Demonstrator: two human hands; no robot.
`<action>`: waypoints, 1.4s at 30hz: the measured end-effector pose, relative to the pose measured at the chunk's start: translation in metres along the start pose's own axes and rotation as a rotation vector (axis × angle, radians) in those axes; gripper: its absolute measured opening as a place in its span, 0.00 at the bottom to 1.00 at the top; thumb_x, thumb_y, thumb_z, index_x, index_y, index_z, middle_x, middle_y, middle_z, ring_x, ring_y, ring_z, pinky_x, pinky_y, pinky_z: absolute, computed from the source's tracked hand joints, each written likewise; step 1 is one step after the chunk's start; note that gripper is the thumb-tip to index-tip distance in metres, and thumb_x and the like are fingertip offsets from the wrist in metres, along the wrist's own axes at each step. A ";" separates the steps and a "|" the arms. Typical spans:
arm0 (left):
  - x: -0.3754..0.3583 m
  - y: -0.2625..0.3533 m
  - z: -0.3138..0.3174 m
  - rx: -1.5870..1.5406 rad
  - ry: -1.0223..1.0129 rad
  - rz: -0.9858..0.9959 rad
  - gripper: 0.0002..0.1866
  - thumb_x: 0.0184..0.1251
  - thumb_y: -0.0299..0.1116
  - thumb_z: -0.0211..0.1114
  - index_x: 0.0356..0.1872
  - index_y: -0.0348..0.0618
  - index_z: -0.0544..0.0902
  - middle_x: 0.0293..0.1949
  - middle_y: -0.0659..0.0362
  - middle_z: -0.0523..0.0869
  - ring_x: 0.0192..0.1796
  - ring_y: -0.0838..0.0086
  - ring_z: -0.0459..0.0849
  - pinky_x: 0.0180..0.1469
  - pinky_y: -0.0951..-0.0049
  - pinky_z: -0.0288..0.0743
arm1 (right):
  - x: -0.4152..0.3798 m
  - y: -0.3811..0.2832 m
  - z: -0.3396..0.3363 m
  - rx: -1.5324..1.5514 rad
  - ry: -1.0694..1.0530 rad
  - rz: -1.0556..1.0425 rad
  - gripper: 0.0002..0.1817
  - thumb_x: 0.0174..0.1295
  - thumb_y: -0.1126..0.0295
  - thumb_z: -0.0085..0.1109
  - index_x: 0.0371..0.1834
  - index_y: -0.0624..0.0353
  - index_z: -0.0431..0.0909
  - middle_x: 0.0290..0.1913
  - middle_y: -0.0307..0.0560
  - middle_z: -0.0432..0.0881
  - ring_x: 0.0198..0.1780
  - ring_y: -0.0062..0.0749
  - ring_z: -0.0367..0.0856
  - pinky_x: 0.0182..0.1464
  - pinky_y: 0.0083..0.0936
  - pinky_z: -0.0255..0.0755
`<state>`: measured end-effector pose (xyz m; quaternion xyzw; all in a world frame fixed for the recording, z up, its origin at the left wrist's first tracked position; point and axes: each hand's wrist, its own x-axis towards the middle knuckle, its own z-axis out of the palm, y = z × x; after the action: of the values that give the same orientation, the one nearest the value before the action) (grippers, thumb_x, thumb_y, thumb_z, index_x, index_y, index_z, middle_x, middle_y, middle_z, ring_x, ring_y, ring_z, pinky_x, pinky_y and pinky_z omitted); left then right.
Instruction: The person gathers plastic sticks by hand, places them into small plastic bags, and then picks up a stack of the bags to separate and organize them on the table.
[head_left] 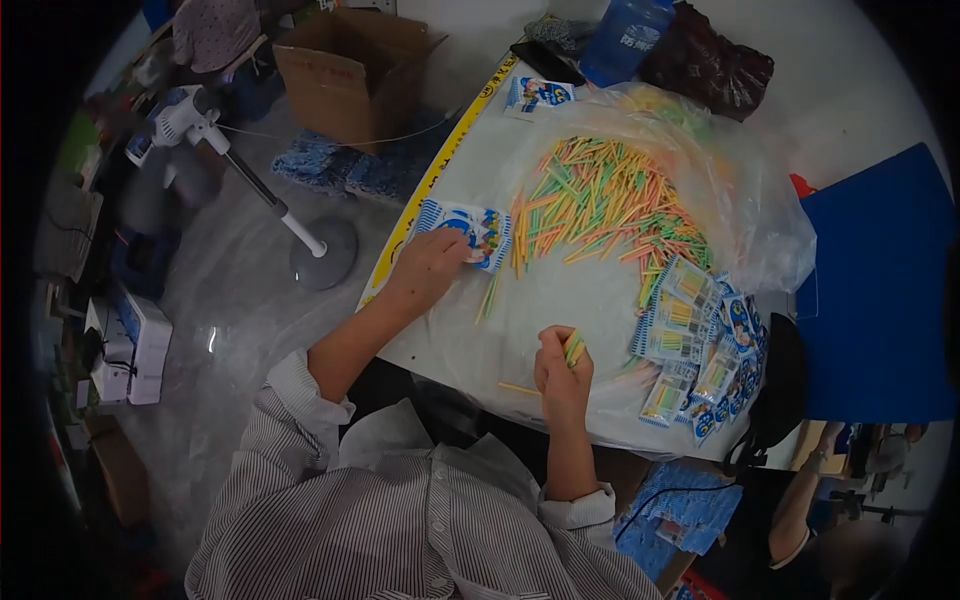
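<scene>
My right hand (pixel 562 378) is closed around a small bunch of thin coloured sticks (pixel 574 347), yellow and green ends showing above the fist. At the table's left side, my left hand (pixel 428 262) lies over a blue-and-white packet (pixel 490 240), its bent fingers gripping the printed face; the fingertips are partly hidden. A large heap of loose pastel sticks (pixel 610 200) spreads over clear plastic in front of me. To the right of my right hand lie several filled clear packets (pixel 678 318) with sticks inside, overlapping one another.
More blue-and-white packets (pixel 540 93) lie at the table's far left, near a blue plastic jug (pixel 625 42). A blue panel (pixel 880 290) stands at the right. A cardboard box (pixel 345 75) and a white fan (pixel 270 190) are left of the table. Another person's arm (pixel 800 500) shows lower right.
</scene>
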<state>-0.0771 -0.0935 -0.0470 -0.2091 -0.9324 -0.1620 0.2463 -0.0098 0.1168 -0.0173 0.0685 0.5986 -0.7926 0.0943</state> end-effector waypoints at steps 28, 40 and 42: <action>0.005 0.070 -0.056 -0.283 0.306 -0.157 0.11 0.49 0.26 0.63 0.35 0.37 0.74 0.33 0.53 0.76 0.35 0.64 0.76 0.36 0.72 0.69 | -0.003 -0.017 0.002 -0.194 0.063 -0.175 0.04 0.52 0.76 0.58 0.27 0.64 0.73 0.19 0.28 0.67 0.21 0.08 0.60 0.23 0.07 0.54; -0.028 0.110 -0.031 -1.167 0.235 -0.741 0.21 0.49 0.18 0.53 0.48 0.37 0.63 0.35 0.55 0.72 0.35 0.77 0.74 0.35 0.76 0.70 | -0.012 -0.001 0.023 -0.532 -0.114 -0.759 0.07 0.46 0.82 0.59 0.24 0.61 0.70 0.20 0.38 0.70 0.22 0.17 0.68 0.24 0.16 0.63; -0.028 0.103 -0.031 -1.014 0.221 -0.605 0.20 0.49 0.18 0.54 0.46 0.36 0.65 0.32 0.55 0.73 0.33 0.77 0.75 0.33 0.77 0.71 | -0.012 0.002 0.023 -0.414 -0.048 -0.559 0.07 0.46 0.82 0.58 0.26 0.61 0.70 0.20 0.38 0.70 0.22 0.16 0.68 0.24 0.16 0.63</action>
<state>0.0060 -0.0263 -0.0156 -0.0077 -0.7257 -0.6705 0.1541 0.0026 0.0944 -0.0104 -0.1376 0.7397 -0.6510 -0.1005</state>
